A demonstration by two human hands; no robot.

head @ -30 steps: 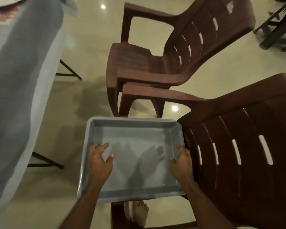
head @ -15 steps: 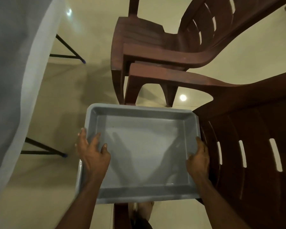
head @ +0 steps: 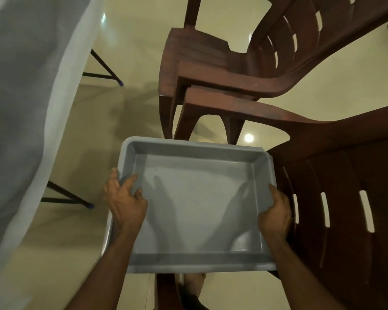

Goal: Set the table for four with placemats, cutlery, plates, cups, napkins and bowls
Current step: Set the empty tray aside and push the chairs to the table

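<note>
An empty grey plastic tray (head: 195, 151) sits low in the middle of the view, over the seat of a brown chair. My left hand (head: 124, 201) grips the tray's left rim, with the thumb outside and the fingers over the edge inside. My right hand (head: 276, 212) grips the right rim, thumb inside the wall. Nothing lies in the tray. The table with its grey-white cloth (head: 25, 108) hangs along the left; its top is out of view.
Two brown plastic armchairs stand here: one (head: 211, 70) beyond the tray, another (head: 345, 198) to the right with its slatted back beside my right hand. Black table legs (head: 65, 198) with blue feet stand on the glossy beige floor. A bare foot (head: 193, 283) shows under the tray.
Both hands moved outward from inside the tray to its side rims and took hold. The view tilted down and nearer to the tray.
</note>
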